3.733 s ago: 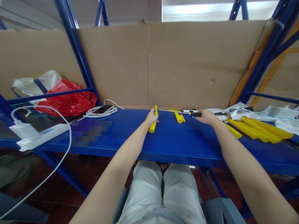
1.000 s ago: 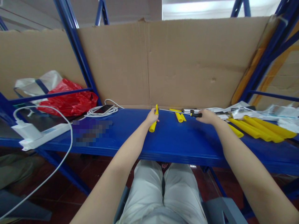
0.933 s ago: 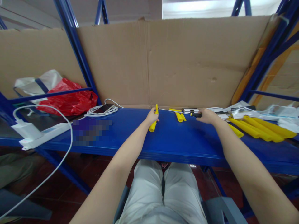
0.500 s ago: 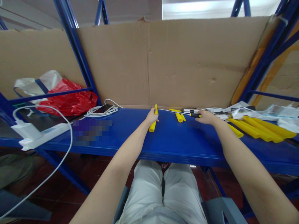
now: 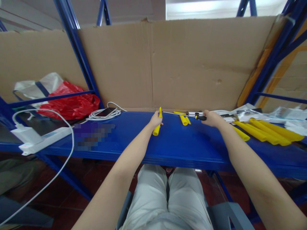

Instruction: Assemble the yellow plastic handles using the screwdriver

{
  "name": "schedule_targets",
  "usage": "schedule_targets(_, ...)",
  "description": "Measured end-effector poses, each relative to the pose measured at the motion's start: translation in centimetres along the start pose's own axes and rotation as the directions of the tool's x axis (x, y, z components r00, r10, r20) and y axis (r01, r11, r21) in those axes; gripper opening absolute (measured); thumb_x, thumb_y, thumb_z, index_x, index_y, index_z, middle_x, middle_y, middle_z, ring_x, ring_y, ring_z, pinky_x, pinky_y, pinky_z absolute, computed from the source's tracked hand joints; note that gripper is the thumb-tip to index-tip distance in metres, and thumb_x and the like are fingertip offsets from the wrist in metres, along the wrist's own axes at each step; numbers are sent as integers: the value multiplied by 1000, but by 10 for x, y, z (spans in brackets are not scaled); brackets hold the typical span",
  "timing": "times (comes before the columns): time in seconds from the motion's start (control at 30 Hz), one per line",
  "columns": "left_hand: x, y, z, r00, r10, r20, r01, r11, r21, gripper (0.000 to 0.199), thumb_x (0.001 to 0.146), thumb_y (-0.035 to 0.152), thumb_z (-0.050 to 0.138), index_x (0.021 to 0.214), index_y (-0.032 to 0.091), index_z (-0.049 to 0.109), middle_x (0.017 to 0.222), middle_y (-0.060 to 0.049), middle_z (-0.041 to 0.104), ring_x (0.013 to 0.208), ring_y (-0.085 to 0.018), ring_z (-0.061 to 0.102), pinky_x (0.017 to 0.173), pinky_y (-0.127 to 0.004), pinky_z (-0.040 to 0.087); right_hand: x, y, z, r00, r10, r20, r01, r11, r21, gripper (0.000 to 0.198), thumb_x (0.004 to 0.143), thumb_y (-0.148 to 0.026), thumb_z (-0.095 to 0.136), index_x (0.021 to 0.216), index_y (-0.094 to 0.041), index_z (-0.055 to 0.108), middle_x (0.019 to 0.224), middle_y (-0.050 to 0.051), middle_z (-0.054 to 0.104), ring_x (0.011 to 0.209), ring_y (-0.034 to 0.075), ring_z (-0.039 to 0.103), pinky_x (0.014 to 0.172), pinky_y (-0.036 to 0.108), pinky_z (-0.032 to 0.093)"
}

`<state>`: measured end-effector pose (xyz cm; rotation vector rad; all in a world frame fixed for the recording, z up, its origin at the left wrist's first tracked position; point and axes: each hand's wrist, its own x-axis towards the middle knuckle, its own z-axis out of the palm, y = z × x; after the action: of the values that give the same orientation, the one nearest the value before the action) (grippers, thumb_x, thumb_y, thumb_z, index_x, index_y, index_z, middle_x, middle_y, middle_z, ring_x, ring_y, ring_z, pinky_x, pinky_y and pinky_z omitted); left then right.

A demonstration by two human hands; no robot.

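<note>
My left hand (image 5: 156, 120) is closed around a yellow tube (image 5: 156, 130) that stands tilted over the blue shelf. In my right hand (image 5: 212, 118) is a screwdriver (image 5: 200, 118) with a black handle, my fingers wrapped on its rear end. Its long thin shaft points left, and the tip reaches the tube near my left fingers; whether it is inside the tube I cannot tell. Between my hands lie short yellow pieces (image 5: 184, 120) on the shelf, just behind the shaft.
Several yellow tubes (image 5: 268, 132) lie at the right beside clear plastic packets (image 5: 249, 114). On the left are a white power strip (image 5: 45, 140), a coiled white cable (image 5: 103, 114), a phone and a red plastic bag (image 5: 72, 100). Cardboard (image 5: 177, 64) walls the back.
My right hand has shifted slightly on the screwdriver; the handle has turned, and more of its black side shows. My left hand and the tube have stayed in place.
</note>
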<state>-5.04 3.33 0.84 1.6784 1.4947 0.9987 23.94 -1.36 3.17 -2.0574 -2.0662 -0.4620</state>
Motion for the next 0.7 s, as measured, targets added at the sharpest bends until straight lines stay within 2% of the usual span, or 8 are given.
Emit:
schedule_targets(0.17,2,-2,1,1000,8,4,-8,1000,2,50,89,9,43,136,23,33,129,-12,52,56,-7,63,40,-15,42,0,3,-3,997,-17,72,16,1000,18,35,74,-31,53,104,-16,62,94,12,70,89,27,64,71,31,44)
schedule_targets(0.33,2,-2,0,1000,5,-2,-5,1000,-8,52,89,10,43,137,24,32,127,-12,54,57,-9,64,41,-16,44,-3,-1,-7,999,-36,-10,36,999,10,28,73,-30,54,97,-19,63,98,12,69,91,27,63,72,31,44)
schedule_targets(0.4,2,-2,0,1000,5,3,-5,1000,-4,52,89,10,43,137,24,32,126,-12,55,58,-9,64,41,-16,44,-4,-4,-8,999,-9,-31,9,1000,2,29,73,-30,55,99,-18,61,97,13,68,90,27,63,70,31,43)
schedule_targets(0.53,-1,1,0,1000,-6,1,6,1000,0,50,90,11,43,137,24,32,126,-12,55,58,-8,63,41,-15,43,-7,-9,-10,998,69,-15,-69,997,-17,36,75,-33,56,107,-16,57,94,16,68,87,30,63,68,33,43)
schedule_targets(0.7,-2,1,0,1000,-12,-3,12,1000,-5,49,90,11,44,136,23,32,124,-12,55,57,-8,63,40,-16,43,-6,-8,-11,999,37,1,-37,999,-19,37,77,-33,52,109,-16,57,97,14,69,91,29,63,72,35,42)
